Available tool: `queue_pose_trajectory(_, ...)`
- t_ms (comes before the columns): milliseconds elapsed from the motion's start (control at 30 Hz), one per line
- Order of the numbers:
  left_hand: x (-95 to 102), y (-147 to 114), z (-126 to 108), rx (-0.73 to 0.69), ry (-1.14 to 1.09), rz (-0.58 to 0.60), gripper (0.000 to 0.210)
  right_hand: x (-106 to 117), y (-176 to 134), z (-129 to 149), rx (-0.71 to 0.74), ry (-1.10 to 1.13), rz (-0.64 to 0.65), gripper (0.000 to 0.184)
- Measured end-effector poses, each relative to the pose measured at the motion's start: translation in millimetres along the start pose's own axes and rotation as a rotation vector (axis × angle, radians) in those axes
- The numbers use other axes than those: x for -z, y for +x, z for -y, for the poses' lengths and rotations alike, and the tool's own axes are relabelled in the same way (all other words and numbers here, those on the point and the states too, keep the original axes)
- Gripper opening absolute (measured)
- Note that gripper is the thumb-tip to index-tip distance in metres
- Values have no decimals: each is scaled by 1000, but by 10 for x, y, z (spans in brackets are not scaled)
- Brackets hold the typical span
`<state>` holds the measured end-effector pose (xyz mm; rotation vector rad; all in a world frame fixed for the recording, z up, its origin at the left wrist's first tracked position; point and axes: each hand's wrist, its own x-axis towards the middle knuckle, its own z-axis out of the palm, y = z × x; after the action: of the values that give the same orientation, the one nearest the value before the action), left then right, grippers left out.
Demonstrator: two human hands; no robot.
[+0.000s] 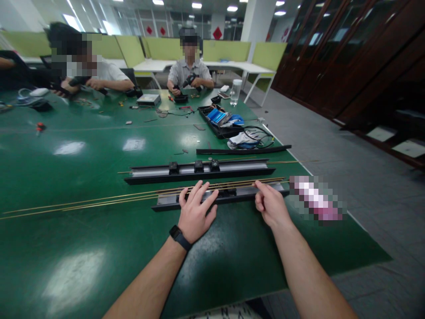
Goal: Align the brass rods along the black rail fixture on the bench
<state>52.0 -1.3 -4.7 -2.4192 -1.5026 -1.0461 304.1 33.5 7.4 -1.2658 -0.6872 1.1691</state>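
Several long thin brass-coloured rods (pixel 109 202) lie across the near black-and-grey channel rail (pixel 164 200) and stretch far out to the left. My left hand (pixel 196 213), with a dark watch at its wrist, is spread over this rail, fingertips at the rods. At the rail's right part my right hand (pixel 270 204) has its index fingertip against a rod, the other fingers curled; its thumb is mostly hidden. Behind lies a second, similar channel rail (pixel 232 169) with black blocks (pixel 198 166) in it and a thin rod along it.
A black strip (pixel 244 151) lies beyond the rails. Farther back are gloves (pixel 244 139), a black tray (pixel 212 120) of parts and a clear bottle (pixel 235 92). A blurred pink item (pixel 315 199) sits right. Two people handle dark tools across the green table (pixel 99 159).
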Motion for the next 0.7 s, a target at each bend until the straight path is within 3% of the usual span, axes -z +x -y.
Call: queue_pose_trajectory(700, 4, 3, 1, 0, 2, 0, 38, 7, -2, -7, -5, -9, 15, 32)
